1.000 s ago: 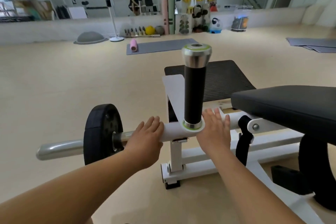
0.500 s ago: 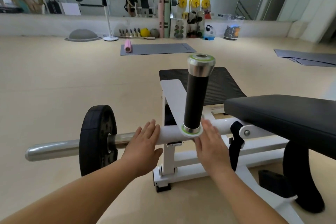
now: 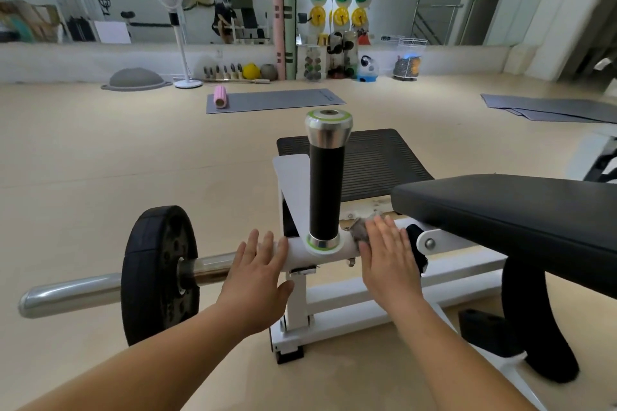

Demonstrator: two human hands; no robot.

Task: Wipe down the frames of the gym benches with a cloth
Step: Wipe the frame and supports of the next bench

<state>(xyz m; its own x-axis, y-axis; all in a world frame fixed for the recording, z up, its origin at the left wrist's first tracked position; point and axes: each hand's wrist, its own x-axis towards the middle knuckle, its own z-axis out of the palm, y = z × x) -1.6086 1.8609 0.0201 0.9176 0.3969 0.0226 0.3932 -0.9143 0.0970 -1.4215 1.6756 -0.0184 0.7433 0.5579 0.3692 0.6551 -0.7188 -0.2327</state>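
Released right grip is pressing grey cloth onto white frame.
Left grip, also released, is resting on it; black handle is standing between them.

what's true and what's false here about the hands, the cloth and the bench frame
The right hand presses a grey cloth on the white frame tube. True.
The left hand grips the black upright handle. False: it rests flat on the tube, left of the handle.
A black weight plate sits on the chrome bar, left of the left hand. True.
The cloth lies on the black seat pad. False: it is on the tube beside the handle.
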